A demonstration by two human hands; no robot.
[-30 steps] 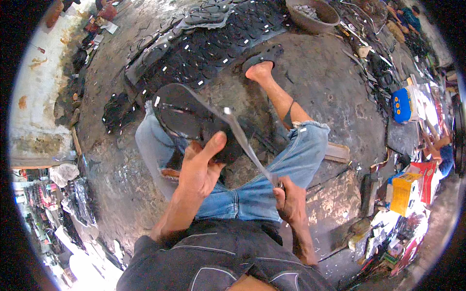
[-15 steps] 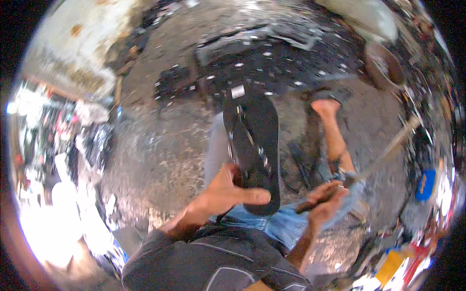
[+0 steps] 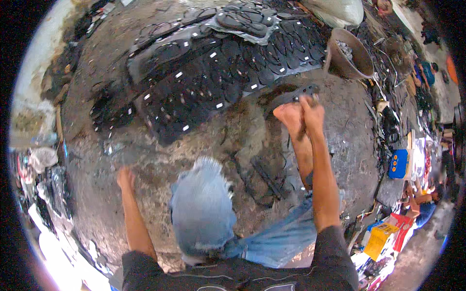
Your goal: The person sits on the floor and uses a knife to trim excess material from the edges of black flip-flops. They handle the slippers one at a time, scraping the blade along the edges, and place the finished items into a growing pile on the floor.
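My left hand [image 3: 126, 178] is low over the floor, left of my raised knee. Its fingers look curled into a fist, but blur hides whether anything is in them. My right hand [image 3: 312, 114] reaches forward beside my bare foot [image 3: 290, 116], its fingers closed. Something small and dark shows at its fingertips; I cannot make out its kind. Under and beyond the foot lies a dark sandal [image 3: 285, 98]. Many black flip-flops [image 3: 194, 87], several with small white tags, are laid in rows on the floor ahead.
A brown bucket [image 3: 350, 56] with grey contents stands at the far right, near a pale sack [image 3: 335, 12]. Dark strips [image 3: 264, 177] lie between my legs. Along the right are a blue box [image 3: 399, 164] and a yellow package [image 3: 380, 241]. Plastic bags [image 3: 43, 159] lie at the left.
The black flip-flop is gone from my left hand, which has moved left and down to the floor side. My right hand, earlier around a long-bladed tool, has stretched forward to my foot. The view has shifted.
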